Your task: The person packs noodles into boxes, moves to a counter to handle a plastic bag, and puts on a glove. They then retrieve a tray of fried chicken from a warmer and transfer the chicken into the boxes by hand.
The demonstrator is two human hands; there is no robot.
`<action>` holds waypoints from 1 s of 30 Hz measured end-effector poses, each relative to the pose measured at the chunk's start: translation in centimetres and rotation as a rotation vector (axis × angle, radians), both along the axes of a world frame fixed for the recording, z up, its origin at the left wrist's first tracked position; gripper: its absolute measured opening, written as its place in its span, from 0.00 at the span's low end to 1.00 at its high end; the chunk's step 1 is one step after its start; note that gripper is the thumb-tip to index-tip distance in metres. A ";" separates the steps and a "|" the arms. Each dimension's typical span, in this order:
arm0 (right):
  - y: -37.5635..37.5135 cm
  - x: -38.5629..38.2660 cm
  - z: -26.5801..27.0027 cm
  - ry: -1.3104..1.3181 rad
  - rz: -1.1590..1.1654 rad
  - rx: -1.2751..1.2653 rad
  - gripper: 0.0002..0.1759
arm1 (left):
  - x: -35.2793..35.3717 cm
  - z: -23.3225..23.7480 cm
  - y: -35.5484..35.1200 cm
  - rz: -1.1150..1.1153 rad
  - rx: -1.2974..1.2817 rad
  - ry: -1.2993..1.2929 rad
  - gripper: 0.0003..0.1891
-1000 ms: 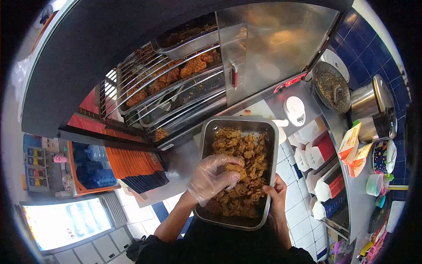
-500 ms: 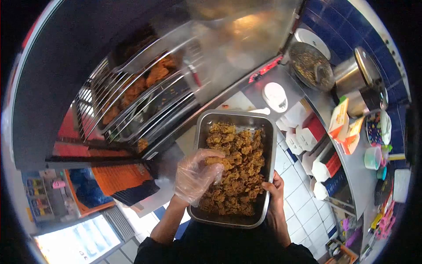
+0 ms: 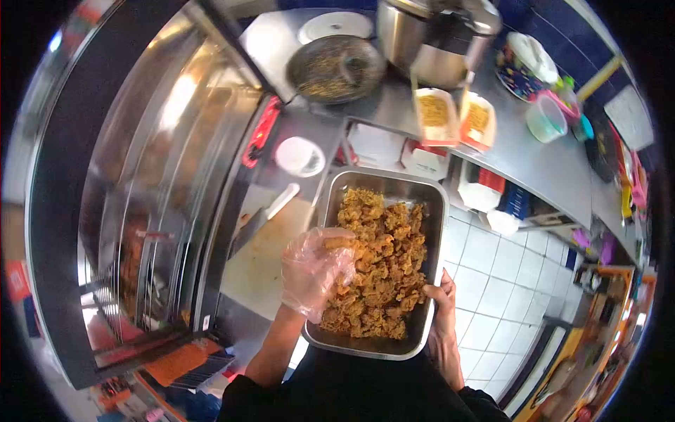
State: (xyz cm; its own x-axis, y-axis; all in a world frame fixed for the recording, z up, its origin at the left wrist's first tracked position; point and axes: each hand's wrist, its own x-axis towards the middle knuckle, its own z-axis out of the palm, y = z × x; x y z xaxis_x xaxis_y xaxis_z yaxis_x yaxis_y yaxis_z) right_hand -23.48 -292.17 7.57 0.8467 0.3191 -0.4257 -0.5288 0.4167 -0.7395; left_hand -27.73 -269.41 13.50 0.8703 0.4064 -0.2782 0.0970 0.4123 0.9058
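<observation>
A deep metal tray (image 3: 440, 211) of brown fried pieces (image 3: 383, 264) is held close to my body. My right hand (image 3: 441, 309) grips its right wall, thumb over the rim. My left hand (image 3: 316, 271), in a clear plastic glove, is over the tray's left side, its fingers curled against the pieces; one piece seems to lie between thumb and fingers, partly hidden by the glove.
A knife (image 3: 264, 211) lies on a white cutting board (image 3: 271, 246) at the left, beside a glass-fronted cabinet (image 3: 151, 183). Behind are a pan (image 3: 336, 69), a white scale (image 3: 300, 156), two filled cartons (image 3: 478, 119) and metal pots (image 3: 443, 53).
The view has swung right, away from the cabinet's racks toward the counter. The cutting board and knife show more fully. Both hands keep their places at the tray.
</observation>
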 end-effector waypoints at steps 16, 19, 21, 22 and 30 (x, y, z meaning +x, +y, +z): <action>-26.1 15.6 -0.9 -0.050 -0.558 -0.023 0.22 | 23.5 1.5 -23.9 -0.446 0.027 0.049 0.16; -28.2 19.0 -1.5 -0.067 -0.614 -0.060 0.19 | 26.9 0.1 -24.5 -0.460 0.084 0.030 0.16; -27.8 19.3 -3.9 -0.004 -0.714 -0.099 0.16 | 27.2 -0.9 -22.7 -0.440 0.128 0.067 0.16; -28.5 19.7 -5.1 -0.028 -0.695 -0.112 0.17 | 28.0 -1.3 -22.1 -0.425 0.112 0.086 0.16; -28.4 26.5 -10.8 0.078 -0.722 -0.199 0.19 | 35.8 -2.5 -18.0 -0.455 0.534 0.222 0.15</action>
State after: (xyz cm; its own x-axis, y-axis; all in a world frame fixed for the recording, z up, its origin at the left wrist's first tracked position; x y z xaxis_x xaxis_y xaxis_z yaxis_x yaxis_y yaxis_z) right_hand 2.97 -320.61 -3.20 0.7813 -0.3930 -0.4849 -0.2292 0.5420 -0.8085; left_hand 8.08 -287.44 11.03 0.9313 0.1482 -0.3328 0.3581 -0.2046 0.9110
